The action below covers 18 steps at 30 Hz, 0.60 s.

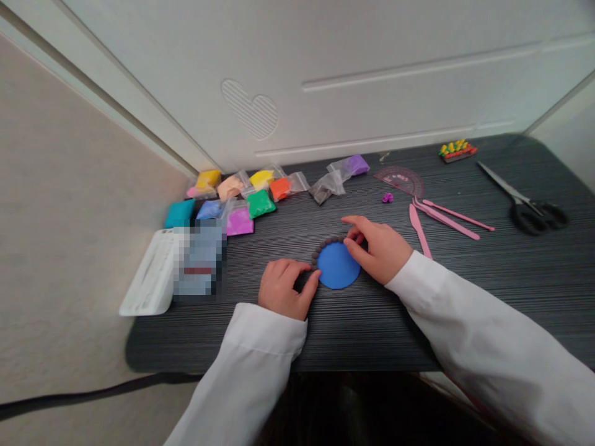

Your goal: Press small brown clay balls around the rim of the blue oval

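A flat blue clay disc (338, 266) lies on the dark table, and a curved row of small dark clay balls (323, 244) runs along its upper left edge. At the disc's left side, my left hand (286, 288) is closed, thumb and forefinger pinching the lower end of the row. My right hand (379, 248) is at the disc's upper right. Its thumb and a bent finger close on the row's other end, while the forefinger stretches out above. The fingertips partly hide the balls they touch.
Bags of coloured clay (239, 220) lie at the back left, near a white tray (149, 272). Right of the disc are a purple clay scrap (387, 197), a protractor (400, 179), pink modelling tools (449, 221) and scissors (530, 204). Behind them sits a small colourful clay piece (457, 150).
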Each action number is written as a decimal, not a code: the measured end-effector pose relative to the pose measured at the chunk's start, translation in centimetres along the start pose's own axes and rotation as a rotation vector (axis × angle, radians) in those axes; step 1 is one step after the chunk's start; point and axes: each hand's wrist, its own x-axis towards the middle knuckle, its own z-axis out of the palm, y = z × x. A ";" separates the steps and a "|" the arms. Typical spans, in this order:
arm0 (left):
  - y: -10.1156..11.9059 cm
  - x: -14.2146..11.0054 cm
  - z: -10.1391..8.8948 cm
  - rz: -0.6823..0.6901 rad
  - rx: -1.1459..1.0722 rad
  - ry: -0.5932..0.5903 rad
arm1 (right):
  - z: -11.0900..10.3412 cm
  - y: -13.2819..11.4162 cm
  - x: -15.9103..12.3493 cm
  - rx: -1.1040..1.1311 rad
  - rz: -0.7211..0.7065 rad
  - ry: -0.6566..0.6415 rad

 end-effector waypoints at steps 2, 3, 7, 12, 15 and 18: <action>0.0 0.0 0.0 0.004 -0.005 -0.002 | 0.0 0.0 0.0 -0.004 -0.002 -0.002; -0.1 0.0 0.1 0.003 -0.008 0.000 | -0.1 0.0 0.0 -0.007 -0.001 -0.003; -0.1 -0.1 0.0 -0.024 -0.037 0.021 | -0.1 0.3 0.1 -0.024 0.006 -0.002; 0.0 -0.2 -0.4 -0.052 -0.103 0.039 | 0.0 0.5 0.1 -0.029 -0.008 0.011; 0.0 -0.2 -0.5 -0.074 -0.115 0.047 | 0.1 0.5 0.2 -0.048 -0.019 0.018; 0.0 -0.1 -0.6 -0.102 -0.110 0.048 | 0.2 0.6 0.2 -0.063 -0.036 0.032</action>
